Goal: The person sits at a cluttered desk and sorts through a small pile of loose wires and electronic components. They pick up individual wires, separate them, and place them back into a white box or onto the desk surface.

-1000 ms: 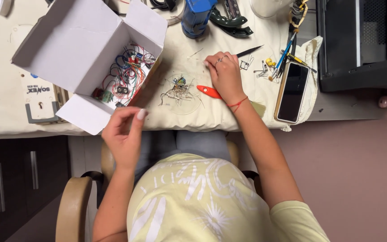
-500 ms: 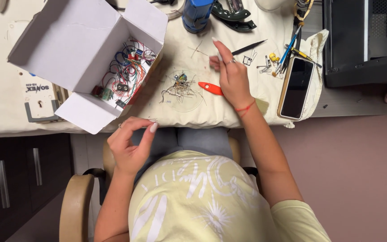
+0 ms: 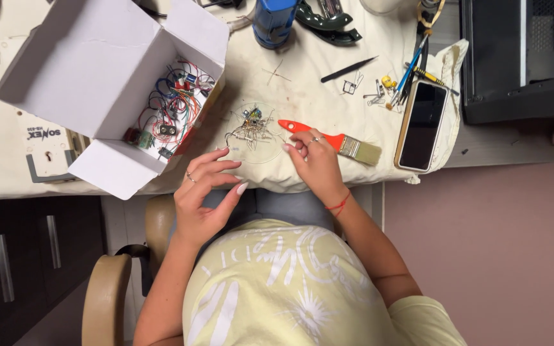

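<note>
Pointing bristles rightward, paintbrush [image 3: 331, 138] lengthwise

This looks like a hobby electronics bench set up in a home or small workshop. A cloth-covered worktable [image 3: 328, 64] fills the top of the frame, strewn with small tools: black tweezers [image 3: 349, 69], an orange-handled brush [image 3: 331, 141], pens [image 3: 411, 67] and loose metal parts. At upper left, an open white cardboard box [image 3: 91, 77] holds a tangle of coloured wires and small components [image 3: 173, 109]. A clear dish of wire-legged components [image 3: 253, 128] sits at centre. A smartphone [image 3: 422, 125] lies at right, beside a black appliance [image 3: 520, 57]. A wooden chair [image 3: 107, 288] and dark drawers [image 3: 14, 263] show at lower left.
</note>
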